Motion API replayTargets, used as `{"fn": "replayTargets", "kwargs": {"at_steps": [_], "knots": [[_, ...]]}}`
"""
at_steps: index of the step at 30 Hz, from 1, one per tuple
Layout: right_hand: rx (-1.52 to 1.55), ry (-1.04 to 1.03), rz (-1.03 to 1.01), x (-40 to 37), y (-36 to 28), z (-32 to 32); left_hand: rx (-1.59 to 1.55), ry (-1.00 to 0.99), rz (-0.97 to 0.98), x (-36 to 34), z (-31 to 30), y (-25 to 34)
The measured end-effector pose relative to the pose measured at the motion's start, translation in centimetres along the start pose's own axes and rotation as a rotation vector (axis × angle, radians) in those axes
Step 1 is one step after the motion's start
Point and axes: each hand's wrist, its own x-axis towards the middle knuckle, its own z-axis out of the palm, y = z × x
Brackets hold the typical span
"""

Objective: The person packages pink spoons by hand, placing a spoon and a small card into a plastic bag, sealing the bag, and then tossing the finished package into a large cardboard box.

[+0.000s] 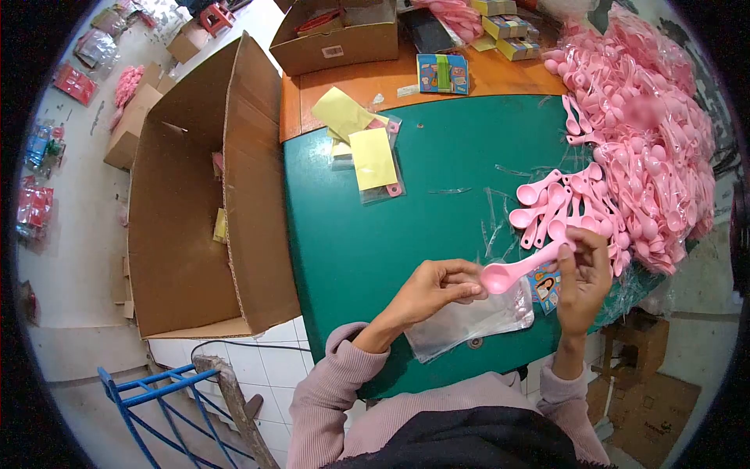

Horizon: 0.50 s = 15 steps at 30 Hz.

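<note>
My right hand grips a pink plastic measuring spoon by its handle, with the bowl pointing left. At the bowl's edge, my left hand is closed with thumb and fingers together; what it pinches, if anything, is hidden. Below both hands lies a stack of clear plastic bags. A blue printed card lies partly behind my right hand. Just beyond, more pink spoons are heaped loose on the green table top.
A large pile of bagged pink spoons covers the right side. Packed sets with yellow cards lie far left on the table. An open cardboard box stands beside its left edge. A bundle of blue cards sits at the back.
</note>
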Motion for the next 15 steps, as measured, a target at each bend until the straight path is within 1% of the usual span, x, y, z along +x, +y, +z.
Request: {"fn": "replayTargets", "kwargs": {"at_steps": [2, 3, 5, 6, 8, 9, 11, 15], "knots": [[-0.062, -0.096, 0.03, -0.33, -0.06, 0.3, 0.032, -0.016, -0.005, 0.04, 0.02, -0.01], [-0.063, -0.096, 0.03, -0.28, -0.02, 0.29, 0.04, -0.004, -0.007, 0.01, 0.17, 0.14], [-0.08, -0.159, 0.024, -0.1, 0.07, 0.39, 0.047, 0.015, -0.008, -0.07, 0.24, 0.19], [-0.079, -0.161, 0.023, -0.11, 0.18, 0.38, 0.036, 0.01, -0.01, -0.06, 0.23, 0.15], [0.007, -0.063, 0.021, -0.1, 0.37, 0.33, 0.027, 0.006, -0.01, -0.07, 0.23, 0.32], [0.008, -0.065, 0.02, -0.09, 0.2, 0.44, 0.018, 0.017, -0.033, -0.16, 0.32, 0.55], [0.078, 0.037, -0.015, -0.13, -0.26, 0.65, 0.01, 0.027, -0.056, -0.25, 0.27, 0.71], [-0.031, -0.036, -0.068, -0.23, 0.08, 0.26, 0.038, 0.049, -0.019, -0.17, 0.07, 0.35]]}}
